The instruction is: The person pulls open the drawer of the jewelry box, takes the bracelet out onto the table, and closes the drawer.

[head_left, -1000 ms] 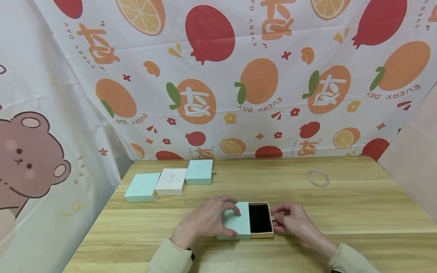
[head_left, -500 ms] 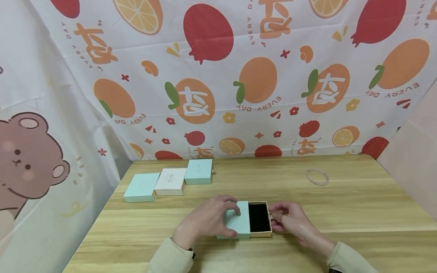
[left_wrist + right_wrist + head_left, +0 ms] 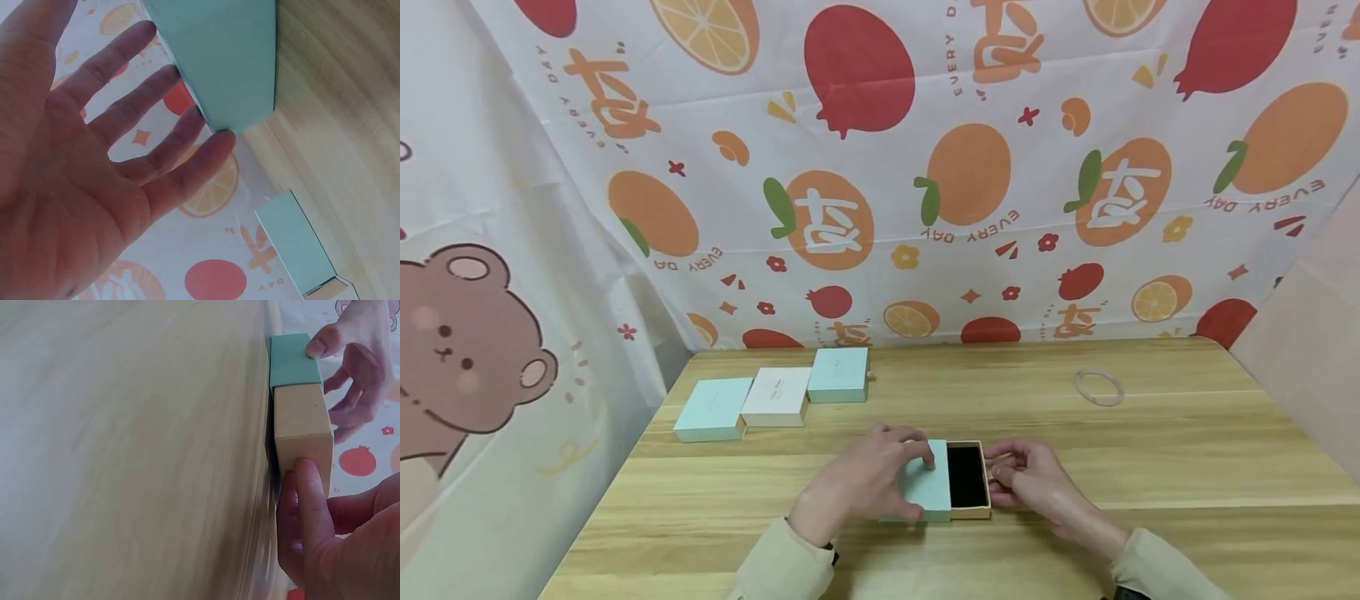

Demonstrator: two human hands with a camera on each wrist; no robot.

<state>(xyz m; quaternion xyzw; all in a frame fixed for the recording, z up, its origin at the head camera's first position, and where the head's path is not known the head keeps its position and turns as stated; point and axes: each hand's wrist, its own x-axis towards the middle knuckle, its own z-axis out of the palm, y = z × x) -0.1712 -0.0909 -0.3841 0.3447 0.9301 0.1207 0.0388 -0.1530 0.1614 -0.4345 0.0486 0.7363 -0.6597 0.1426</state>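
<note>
Left hand (image 3: 876,477): we see it spread, touching the teal sleeve (image 3: 934,487).
Right hand (image 3: 1036,483): touches the drawer (image 3: 967,479); whether pinching, we cannot tell.

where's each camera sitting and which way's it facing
Head: on the head, facing forward and down at the table; left hand, right hand and sleeves show.
Left wrist: on that wrist, facing the box; only the left hand shows.
Right wrist: on that wrist, facing the drawer; both hands show.
Head and right wrist share both hands and the drawer.

box (image 3: 934,493) mint | drawer (image 3: 303,411) tan | lining (image 3: 967,477) blk | tbl (image 3: 1157,467) woodgrain | cloth (image 3: 891,196) wht, fruit-print
</note>
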